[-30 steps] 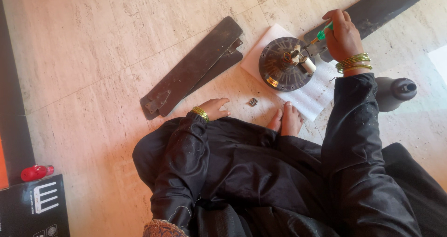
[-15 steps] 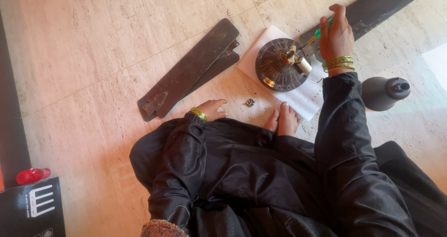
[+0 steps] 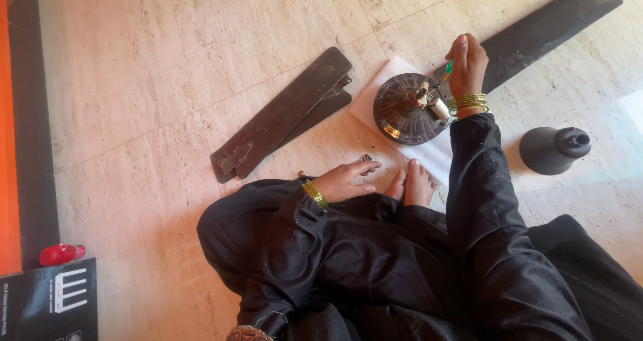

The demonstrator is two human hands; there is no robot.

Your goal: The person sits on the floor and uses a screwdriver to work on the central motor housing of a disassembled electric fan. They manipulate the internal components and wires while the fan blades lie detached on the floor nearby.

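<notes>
**Driving the screw on the fan motor**

While my right hand [image 3: 467, 63] is curling its fingers tight round the green-handled screwdriver [image 3: 447, 70], I am keeping the tip square on the round fan motor [image 3: 400, 110], which is sitting on the white sheet [image 3: 385, 80] ahead of my feet. My left hand [image 3: 345, 180] is lying loosely open on the floor, holding nothing, fingertips beside a small dark part [image 3: 366, 158]. The screw itself is hiding under my hand; I cannot make it out.
</notes>
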